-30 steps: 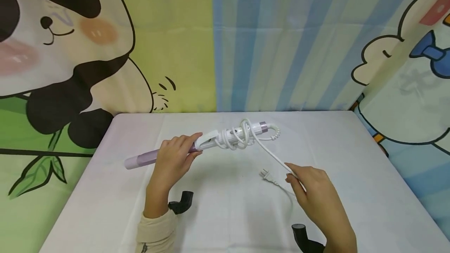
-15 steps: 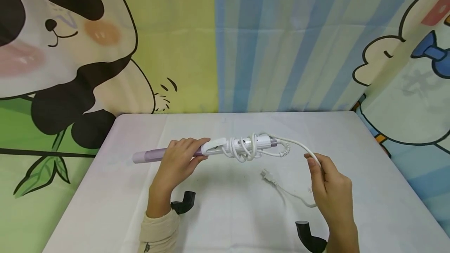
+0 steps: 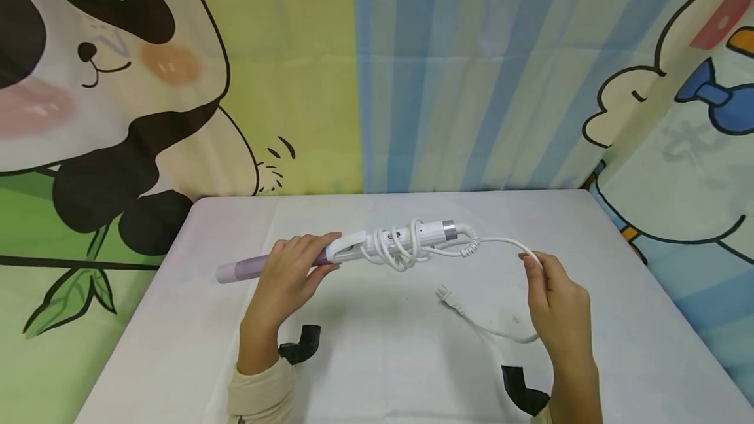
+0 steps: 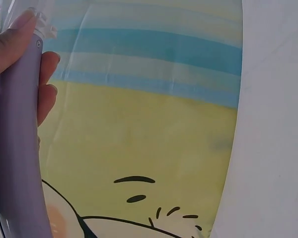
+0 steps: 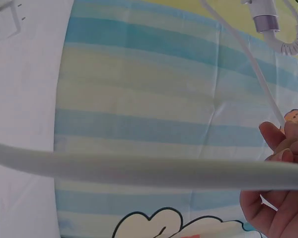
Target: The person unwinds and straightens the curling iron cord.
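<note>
Since a second ago, the right hand (image 3: 559, 309) has shifted outward, and the white cord (image 3: 503, 240) it holds now stretches rightward from the curling iron (image 3: 347, 249). From the left, I see the iron's pale purple end, then the left hand (image 3: 290, 275), fingers wrapped round the purple part, holding it above the white table (image 3: 377, 352). Cord loops circle the white end; nearer me sits the plug (image 3: 446, 295). Farther right, thumb and fingers pinch the cord.

Left hand (image 3: 290, 270) hides part of the device's lilac section (image 3: 250, 268). Right wrist view: right hand (image 5: 288, 213) cropped by frame edge, cord (image 5: 139, 171) blurred.
</note>
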Motion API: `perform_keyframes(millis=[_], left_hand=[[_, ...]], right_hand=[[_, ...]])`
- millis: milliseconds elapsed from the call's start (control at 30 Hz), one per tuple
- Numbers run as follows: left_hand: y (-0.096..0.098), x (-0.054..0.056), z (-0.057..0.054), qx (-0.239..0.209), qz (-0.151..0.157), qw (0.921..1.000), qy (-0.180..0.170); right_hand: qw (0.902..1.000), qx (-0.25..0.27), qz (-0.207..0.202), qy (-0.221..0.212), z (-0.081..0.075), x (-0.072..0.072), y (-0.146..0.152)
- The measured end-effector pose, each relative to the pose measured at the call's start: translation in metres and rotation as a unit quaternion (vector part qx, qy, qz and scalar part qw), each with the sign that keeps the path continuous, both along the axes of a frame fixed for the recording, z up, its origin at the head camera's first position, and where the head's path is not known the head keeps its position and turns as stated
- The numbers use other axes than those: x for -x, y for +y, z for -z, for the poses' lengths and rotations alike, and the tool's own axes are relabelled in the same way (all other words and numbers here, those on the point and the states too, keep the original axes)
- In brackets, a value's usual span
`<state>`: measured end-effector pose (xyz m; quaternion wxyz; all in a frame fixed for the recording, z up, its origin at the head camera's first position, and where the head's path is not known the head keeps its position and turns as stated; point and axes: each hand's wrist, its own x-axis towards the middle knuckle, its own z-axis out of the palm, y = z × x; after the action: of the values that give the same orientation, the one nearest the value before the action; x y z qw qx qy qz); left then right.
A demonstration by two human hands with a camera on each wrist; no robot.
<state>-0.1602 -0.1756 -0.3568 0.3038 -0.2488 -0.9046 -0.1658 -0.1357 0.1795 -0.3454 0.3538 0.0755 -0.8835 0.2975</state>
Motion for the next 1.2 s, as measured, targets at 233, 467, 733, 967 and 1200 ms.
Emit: perform_keyframes(millis=[233,467,733,967,1200], left_hand=[[-0.007,-0.002,-0.001,-0.026,-0.005,0.9995,0.020],[-0.007,-0.003,-0.001,-0.028,-0.020,0.9993,0.013],[-0.006,-0.001,-0.001,-0.022,-0.028,0.9993,0.014],[-0.007,0.000,0.003,-0.016,-0.036,0.9990,0.019],[-0.005,0.001,0.003,-0.017,-0.059,0.9981,0.010]], right_hand=[[0.9990,-0.015,0.005,-0.042,0.007,0.005,0.003],[0.9774,-0.075,-0.018,-0.196,0.020,0.016,0.010],[0.9271,-0.124,-0.066,-0.348,0.040,0.035,0.016],[0.9457,-0.136,-0.076,-0.285,0.047,0.040,0.018],[0.9786,-0.113,-0.063,-0.160,0.027,0.025,0.019]])
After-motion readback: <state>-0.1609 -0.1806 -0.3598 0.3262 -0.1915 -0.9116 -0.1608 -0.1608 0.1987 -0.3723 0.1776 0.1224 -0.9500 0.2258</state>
